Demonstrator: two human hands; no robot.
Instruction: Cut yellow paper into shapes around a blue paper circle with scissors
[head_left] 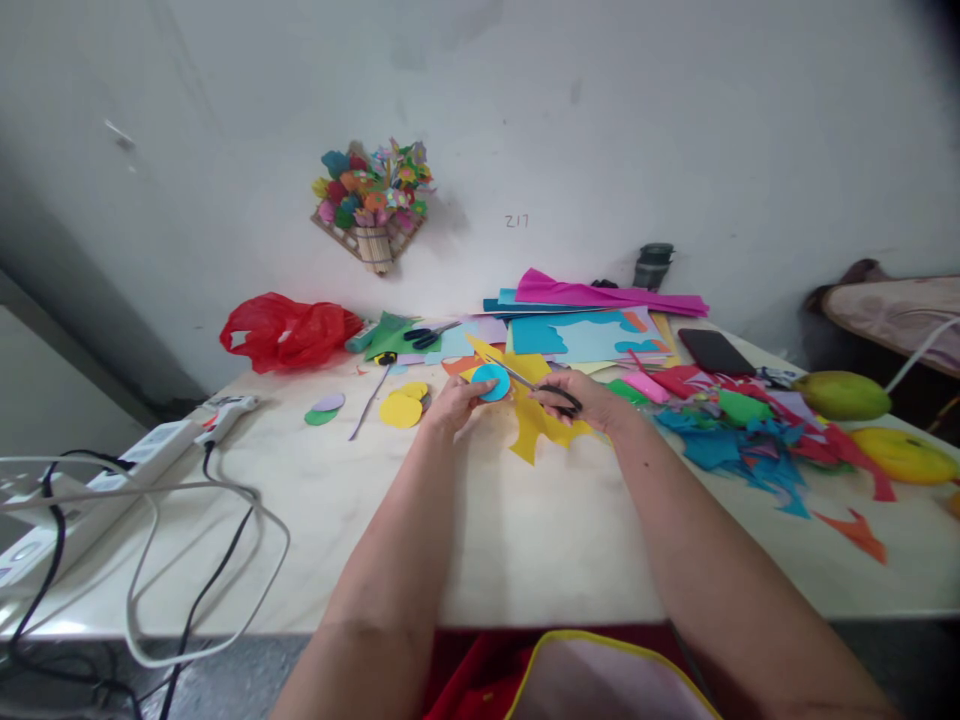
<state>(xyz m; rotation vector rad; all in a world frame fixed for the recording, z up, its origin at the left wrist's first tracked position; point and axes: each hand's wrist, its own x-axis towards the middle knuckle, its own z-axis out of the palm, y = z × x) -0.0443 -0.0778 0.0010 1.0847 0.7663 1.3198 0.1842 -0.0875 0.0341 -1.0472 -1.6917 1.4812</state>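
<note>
My left hand (454, 402) pinches a blue paper disc (490, 382) by its edge over the table. In my right hand (585, 396) is a pair of black-handled scissors (561, 399), their blades reaching left toward the disc's upper edge; whether they touch it I cannot tell. Behind and under both hands lies a yellow sheet with cut edges (529, 440). Left of my left hand rest yellow discs (400, 408), and farther left a green disc (323, 418) lies partly under a lilac one (328, 402).
A second pair of scissors (429, 337) lies at the back near a red plastic bag (289, 332). Colored scraps (750, 450) and a dark phone (716, 352) are at right. A power strip (105, 490) with looping cables occupies the left edge. Coloured sheets (536, 336) lie at the back.
</note>
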